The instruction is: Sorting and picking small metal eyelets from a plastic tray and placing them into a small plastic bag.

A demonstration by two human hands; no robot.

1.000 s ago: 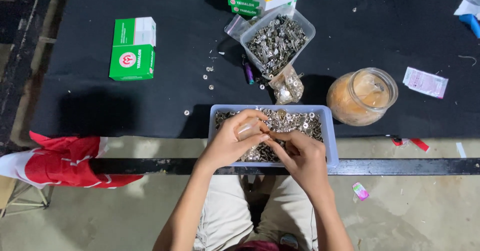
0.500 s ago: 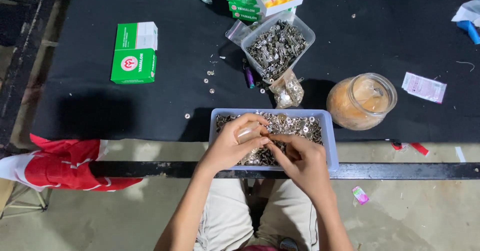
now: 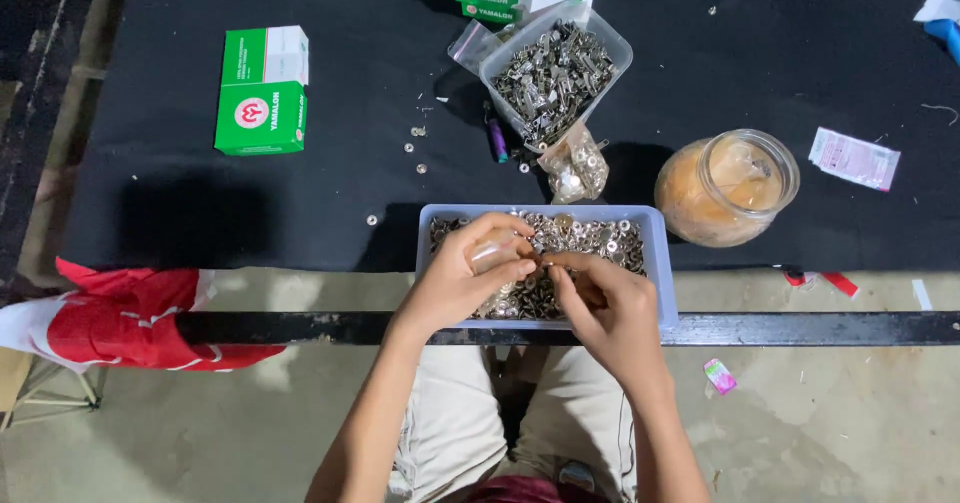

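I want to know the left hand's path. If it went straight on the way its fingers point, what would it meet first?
Probably the right hand, whose fingertips nearly touch the left hand above the pale blue plastic tray of small metal rings.

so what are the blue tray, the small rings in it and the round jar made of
Shallow pale-blue rectangular tray: likely plastic, with thin, matte, slightly translucent walls. Small silver rings heaped in it: apparently metal, shiny with bright glints. Round clear jar: glass or clear plastic, see-through with a glossy rim; which one is unclear.

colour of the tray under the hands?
Pale blue-lavender plastic tray, filled with small silver metal parts; head view.
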